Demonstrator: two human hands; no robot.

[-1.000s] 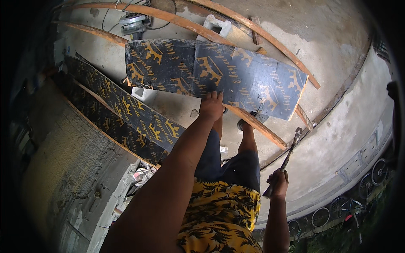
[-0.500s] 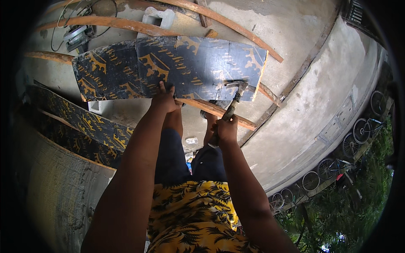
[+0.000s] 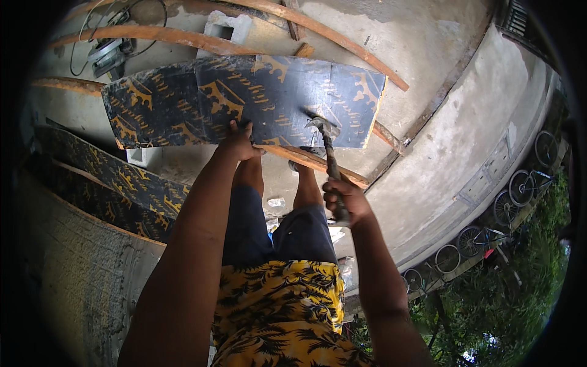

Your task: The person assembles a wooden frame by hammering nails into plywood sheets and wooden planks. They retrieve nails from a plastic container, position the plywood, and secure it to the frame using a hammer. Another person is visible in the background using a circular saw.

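Note:
A long black plywood board point(image 3: 177, 92) with a gold crown pattern lies crosswise in front of me, over timber strips. At its near edge my left hand point(image 3: 237, 142) is closed, fingertips on the printed face; the rest of the grip is partly hidden. My right hand point(image 3: 347, 200) is wrapped round the handle of a hammer point(image 3: 331, 162) with a dark, worn grip. The hammer's head is slightly blurred and appears over the right part of the board; whether it touches the surface I cannot tell.
Timber strips point(image 3: 342, 41) and a concrete block point(image 3: 227, 29) lie beyond the board. A corded power tool point(image 3: 109, 56) sits at the far left. More patterned boards point(image 3: 116, 168) stand at left. Several bicycles point(image 3: 471, 241) line the right side beside greenery.
The hammer's head has swung left across the board and turned. My right hand has shifted right and slightly nearer to me. My left hand stays at the board's edge.

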